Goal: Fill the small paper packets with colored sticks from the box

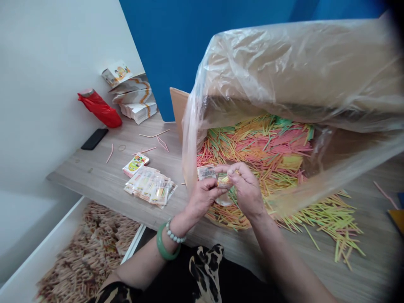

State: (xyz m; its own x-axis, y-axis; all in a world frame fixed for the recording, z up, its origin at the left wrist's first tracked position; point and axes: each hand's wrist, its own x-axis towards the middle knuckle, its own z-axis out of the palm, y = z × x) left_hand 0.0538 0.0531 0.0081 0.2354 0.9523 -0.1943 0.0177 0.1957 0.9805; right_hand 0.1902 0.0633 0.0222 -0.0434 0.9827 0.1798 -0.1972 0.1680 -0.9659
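Over the near edge of the plastic-lined box, my left hand (205, 195) is closed on a small printed clear packet (206, 171). Just to its right my right hand (246, 189) pinches a few short coloured sticks (224, 180) at the packet; its fingertips partly hide them. Behind and below both hands lies a big heap of thin pink, yellow, orange and green sticks (271, 143). Left of my hands, several flat printed packets (153, 185) are fanned out on the table, beside a small stack of printed cards (135, 164).
A cardboard box (178, 107) with a clear plastic liner (233, 67) rises behind the heap. Loose sticks (334, 223) spill onto the table (104, 168) at right. A black phone (94, 139), red bag (99, 107) and folded cartons (139, 101) stand at left, above a filled white drawer (91, 252).
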